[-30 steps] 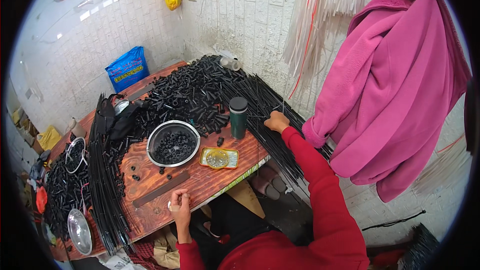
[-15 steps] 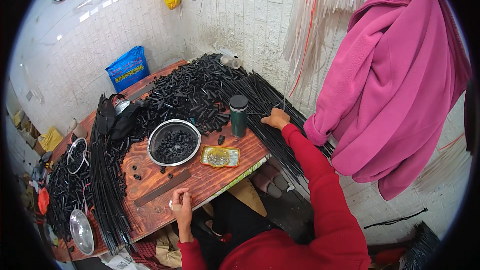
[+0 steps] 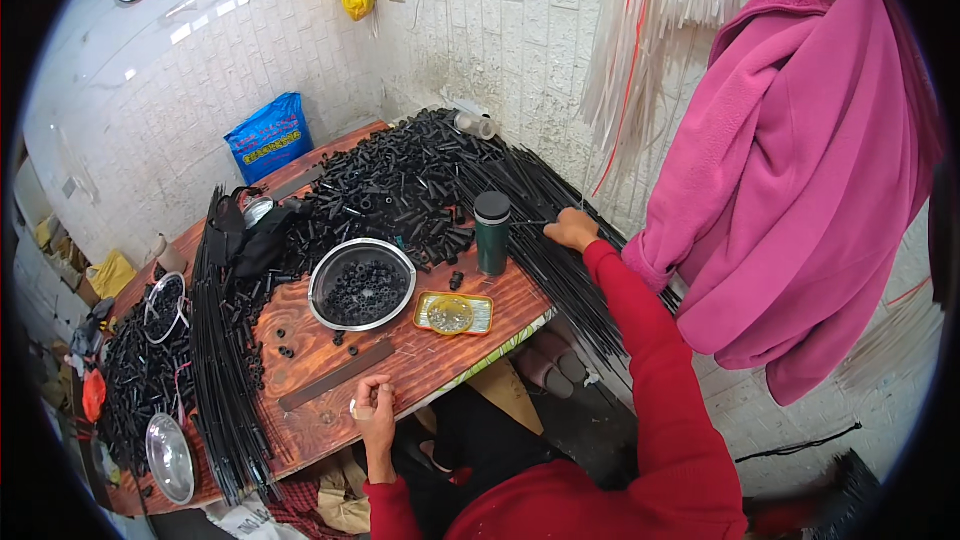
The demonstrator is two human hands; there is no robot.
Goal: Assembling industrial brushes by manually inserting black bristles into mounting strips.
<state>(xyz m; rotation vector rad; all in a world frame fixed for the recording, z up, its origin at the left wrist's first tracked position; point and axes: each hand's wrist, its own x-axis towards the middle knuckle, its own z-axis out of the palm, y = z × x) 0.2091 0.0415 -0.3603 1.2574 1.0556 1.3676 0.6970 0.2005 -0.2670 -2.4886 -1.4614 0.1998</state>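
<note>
My right hand (image 3: pixel 574 230) reaches over the bundle of long thin black rods (image 3: pixel 575 290) at the table's right side. Its fingers are closed on a thin black rod, which sticks out leftward toward the dark green flask (image 3: pixel 491 240). My left hand (image 3: pixel 376 418) is held at the near table edge with curled fingers pressed together; a whitish patch shows by the fingers, and whatever they hold cannot be made out. Just beyond it lies a dark flat strip (image 3: pixel 338 375). A metal bowl (image 3: pixel 412 298) contains small black ring-like parts (image 3: pixel 362 290).
A heap of short black tubes (image 3: pixel 390 180) covers the table's back. More black rods (image 3: pixel 218 340) lie at left. A yellow-rimmed tray (image 3: pixel 482 315) sits right of the bowl. The pink jacket (image 3: pixel 790 180) hangs close to my right arm.
The whole view has shifted slightly, moving the scene to the right. My right hand stays over the rods, fingers closed. My left hand keeps its curled shape at the table edge.
</note>
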